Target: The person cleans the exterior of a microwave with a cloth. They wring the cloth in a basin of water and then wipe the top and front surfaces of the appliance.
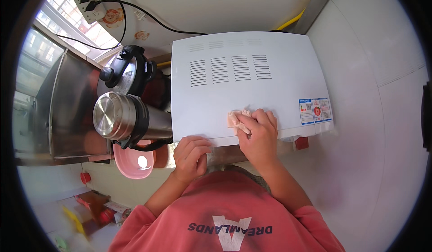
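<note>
A white microwave oven with vent slots in its top lies before me. My right hand grips a crumpled, pale pink cloth and presses it on the oven's top near the front edge. My left hand rests with curled fingers at the front left edge of the oven; I see nothing in it, though its palm side is hidden. A label with writing is stuck on the oven's top at the right.
Left of the oven are a steel vacuum flask with a black handle, an electric pressure cooker and a pink plastic basin. Black cables run from a power strip behind. A tiled wall stands at the right.
</note>
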The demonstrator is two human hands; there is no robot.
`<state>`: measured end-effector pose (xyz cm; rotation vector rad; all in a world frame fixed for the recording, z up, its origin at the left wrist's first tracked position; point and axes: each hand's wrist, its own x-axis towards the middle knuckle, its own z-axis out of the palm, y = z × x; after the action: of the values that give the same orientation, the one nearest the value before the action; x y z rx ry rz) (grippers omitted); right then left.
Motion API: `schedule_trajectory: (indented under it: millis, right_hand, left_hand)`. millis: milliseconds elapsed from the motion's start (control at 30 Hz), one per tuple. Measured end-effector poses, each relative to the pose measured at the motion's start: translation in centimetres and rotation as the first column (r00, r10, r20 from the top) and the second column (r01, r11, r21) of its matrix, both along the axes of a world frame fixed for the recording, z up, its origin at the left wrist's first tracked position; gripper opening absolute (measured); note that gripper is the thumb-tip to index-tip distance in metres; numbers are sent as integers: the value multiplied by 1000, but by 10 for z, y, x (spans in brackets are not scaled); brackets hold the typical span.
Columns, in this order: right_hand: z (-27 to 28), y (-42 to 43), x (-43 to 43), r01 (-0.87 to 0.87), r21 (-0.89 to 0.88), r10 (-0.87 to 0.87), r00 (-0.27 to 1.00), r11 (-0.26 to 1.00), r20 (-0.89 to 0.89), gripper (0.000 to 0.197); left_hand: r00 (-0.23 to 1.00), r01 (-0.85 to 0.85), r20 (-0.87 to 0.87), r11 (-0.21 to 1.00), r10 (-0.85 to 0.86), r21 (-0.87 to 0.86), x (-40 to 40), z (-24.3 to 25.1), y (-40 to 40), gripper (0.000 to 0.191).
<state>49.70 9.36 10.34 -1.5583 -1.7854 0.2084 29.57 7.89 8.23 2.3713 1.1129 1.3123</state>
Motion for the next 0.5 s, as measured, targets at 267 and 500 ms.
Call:
schedule_trajectory:
  millis: [267, 500]
  right_hand:
    - [5, 8, -41, -213, 42, 216, 973, 976, -87, 32]
    - [-7, 21, -55, -137, 30, 137, 991, 990, 7, 24]
  left_hand:
    - [993, 54, 102, 998, -56, 28, -5, -3, 3, 18]
    - [996, 78, 51, 997, -79, 23, -9, -5, 2, 17]
